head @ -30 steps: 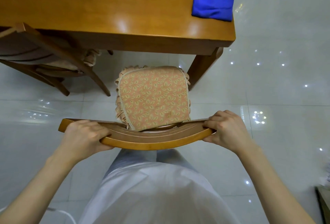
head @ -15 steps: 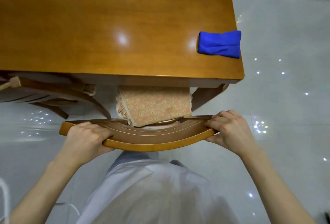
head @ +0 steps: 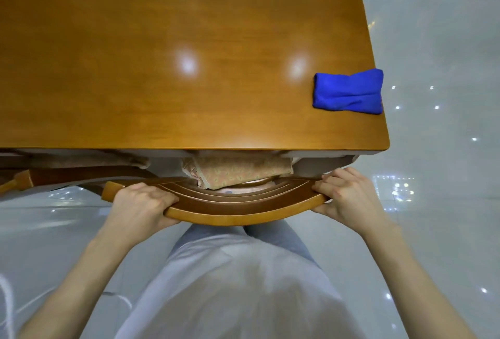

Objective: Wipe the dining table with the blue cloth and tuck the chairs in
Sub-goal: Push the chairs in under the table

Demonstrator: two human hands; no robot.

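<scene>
**Tucking the chair**

Head view: left hand [head: 140,203] and right hand [head: 349,195] grip the chair [head: 238,205] by its top rail, seat mostly under the dining table [head: 162,54]. The blue cloth [head: 349,91] lies folded at its right corner. A short straight push should finish it.

A: Any txt, labels, nos. readable?
B: None. Checked the glossy orange-brown wooden counter [head: 135,68], folded bright-blue cloth [head: 349,92], leaf-print peach chair cushion [head: 238,173]: no legible print anywhere.

Loose white top [head: 232,290], blurred this close (thin fabric, by the look). Light grey trousers [head: 281,238] under its hem. Forearms [head: 89,265] bare down to left hand [head: 138,203] and right hand [head: 349,192].
</scene>
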